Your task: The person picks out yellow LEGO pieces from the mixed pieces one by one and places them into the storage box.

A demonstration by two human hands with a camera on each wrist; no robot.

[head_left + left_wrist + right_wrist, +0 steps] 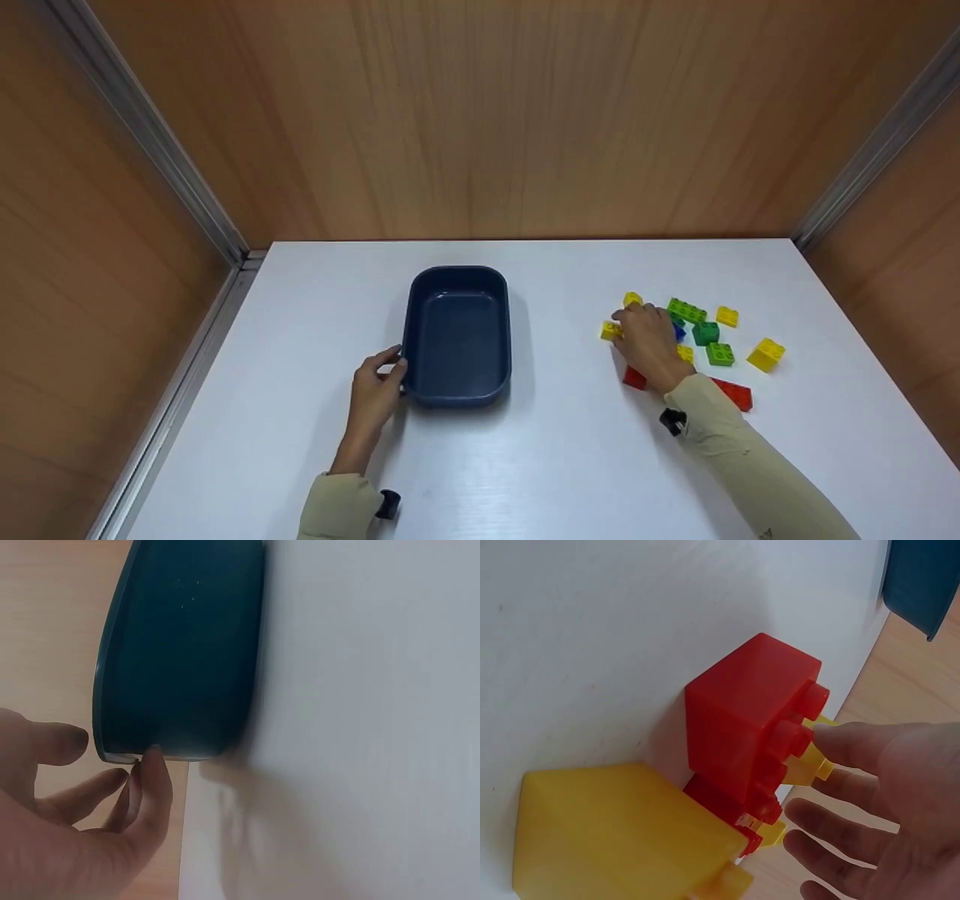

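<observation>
My left hand [373, 390] is at the left side of a dark blue rectangular bin [495, 390], and its fingertips touch the bin's outer wall. In the left wrist view, the thumb [60, 744] stands apart from the bin's rim while a finger touches the wall. Over a loose group of toy building blocks, my right hand [646, 341] reaches down with fingers spread. One yellow block [610, 331] lies by its thumb, another yellow block [632, 298] near its fingertips. The right wrist view has a red block [727, 712] beside the hand; no grip shows there.
Around the right hand lie green blocks [720, 354], a larger yellow block [766, 355], a small yellow block [727, 316] and a long red block [733, 394]. The white table [480, 480] meets a wooden panel [480, 150] at the back.
</observation>
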